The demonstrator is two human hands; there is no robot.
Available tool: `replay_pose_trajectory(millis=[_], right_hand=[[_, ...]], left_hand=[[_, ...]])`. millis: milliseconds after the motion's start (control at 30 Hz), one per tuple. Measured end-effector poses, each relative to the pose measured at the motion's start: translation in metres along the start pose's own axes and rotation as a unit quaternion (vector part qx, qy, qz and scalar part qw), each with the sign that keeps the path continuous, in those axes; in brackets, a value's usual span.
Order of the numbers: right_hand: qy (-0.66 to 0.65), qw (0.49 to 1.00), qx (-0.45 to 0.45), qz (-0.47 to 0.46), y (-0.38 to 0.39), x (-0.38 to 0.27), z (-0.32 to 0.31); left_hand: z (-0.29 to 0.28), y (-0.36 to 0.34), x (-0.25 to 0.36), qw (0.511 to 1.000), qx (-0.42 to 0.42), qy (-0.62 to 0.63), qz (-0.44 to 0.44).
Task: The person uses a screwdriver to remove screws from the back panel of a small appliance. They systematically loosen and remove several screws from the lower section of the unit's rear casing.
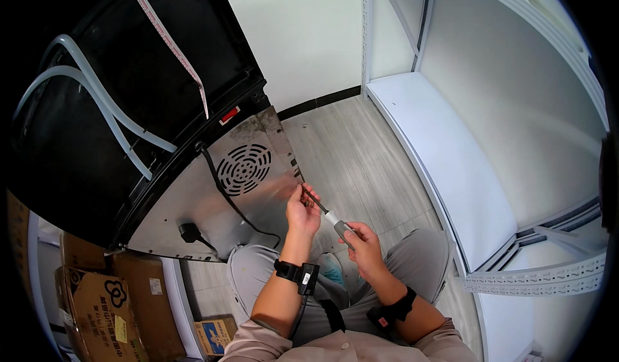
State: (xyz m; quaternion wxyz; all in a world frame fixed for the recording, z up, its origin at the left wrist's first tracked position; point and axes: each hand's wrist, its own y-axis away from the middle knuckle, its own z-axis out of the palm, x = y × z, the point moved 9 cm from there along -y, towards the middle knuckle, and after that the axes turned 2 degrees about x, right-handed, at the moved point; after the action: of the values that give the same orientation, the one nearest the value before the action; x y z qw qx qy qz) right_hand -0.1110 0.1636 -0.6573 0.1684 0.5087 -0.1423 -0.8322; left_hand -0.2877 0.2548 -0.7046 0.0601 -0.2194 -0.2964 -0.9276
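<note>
A screwdriver (333, 217) with a grey and white handle and a dark shaft slants up and to the left in front of me. My right hand (365, 249) is wrapped around its handle. Up at the tip end, the fingers of my left hand (304, 208) are closed around the shaft; whether they also pinch a screw is too small to see. The tip is by the right edge of a bare metal panel (174, 223), which has a round slotted vent (244, 169). This panel forms the lower part of a tall black appliance (148, 91).
Two grey hoses (97, 88) and a printed strip (169, 36) hang on the appliance. A black power cord (222, 191) and its plug (189, 232) lie against the panel. Cardboard boxes (116, 310) stand at lower left. White shelving (451, 149) lines the right side.
</note>
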Motion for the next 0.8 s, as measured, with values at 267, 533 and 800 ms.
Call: replay_pose_trajectory(millis=[267,533,800], right_hand=[[0.024,0.999,0.01,-0.022,-0.0004,0.0008,-0.0032],[0.044,0.998,0.016,-0.043,0.0005,-0.0014,-0.0047],[0.053,0.997,0.027,-0.058,0.0001,-0.0029,-0.0063]], left_hand=[[-0.0001,-0.0011,-0.0017,0.999,0.035,0.018,-0.033],[-0.004,-0.0074,-0.0031,0.999,0.037,0.004,-0.017],[0.0021,-0.0006,0.0,0.999,0.031,-0.018,0.004]])
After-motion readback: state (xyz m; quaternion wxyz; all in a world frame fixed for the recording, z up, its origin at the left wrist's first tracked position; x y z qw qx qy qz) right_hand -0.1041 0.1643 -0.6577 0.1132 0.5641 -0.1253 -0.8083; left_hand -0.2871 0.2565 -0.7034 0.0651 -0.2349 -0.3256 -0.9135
